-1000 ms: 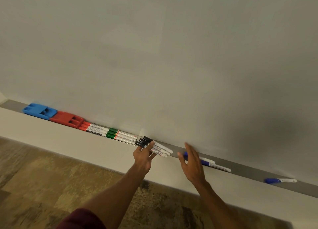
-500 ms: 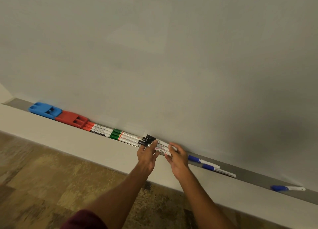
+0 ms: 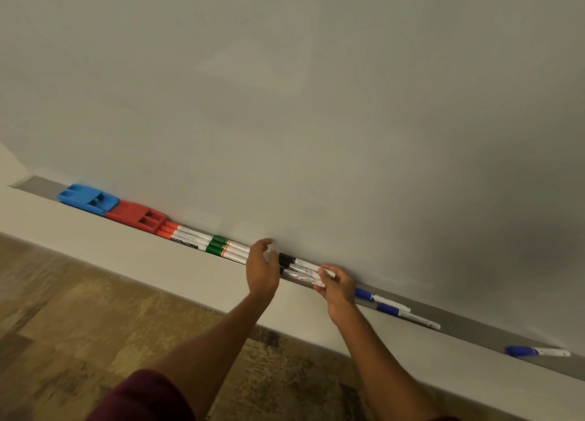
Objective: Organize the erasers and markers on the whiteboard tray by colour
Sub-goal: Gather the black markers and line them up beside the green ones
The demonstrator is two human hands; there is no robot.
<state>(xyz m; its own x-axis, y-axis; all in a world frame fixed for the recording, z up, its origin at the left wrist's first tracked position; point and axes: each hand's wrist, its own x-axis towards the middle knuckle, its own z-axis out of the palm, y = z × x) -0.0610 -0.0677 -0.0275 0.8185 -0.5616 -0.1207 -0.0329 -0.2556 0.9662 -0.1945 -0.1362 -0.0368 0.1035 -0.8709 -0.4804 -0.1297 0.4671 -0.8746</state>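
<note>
On the grey tray (image 3: 468, 327) lie, from the left, a blue eraser (image 3: 87, 198), a red eraser (image 3: 137, 215), red-capped markers (image 3: 185, 234), green-capped markers (image 3: 226, 247) and black-capped markers (image 3: 299, 268). My left hand (image 3: 262, 270) is open beside the black caps, fingers spread and lifted off them. My right hand (image 3: 337, 286) pinches the white tail ends of the black markers. To its right two blue-capped markers (image 3: 387, 308) lie in the tray, and a third blue marker (image 3: 535, 351) rests alone far right.
The blank whiteboard (image 3: 316, 104) fills the upper view. Below the tray runs a white ledge (image 3: 158, 252), and a mottled brown floor (image 3: 79, 325) lies beneath. A maroon sleeve (image 3: 145, 398) shows at the bottom.
My left hand has let go of the black markers and opened. My right hand moved left from the blue markers and took hold of the black markers' tail ends.
</note>
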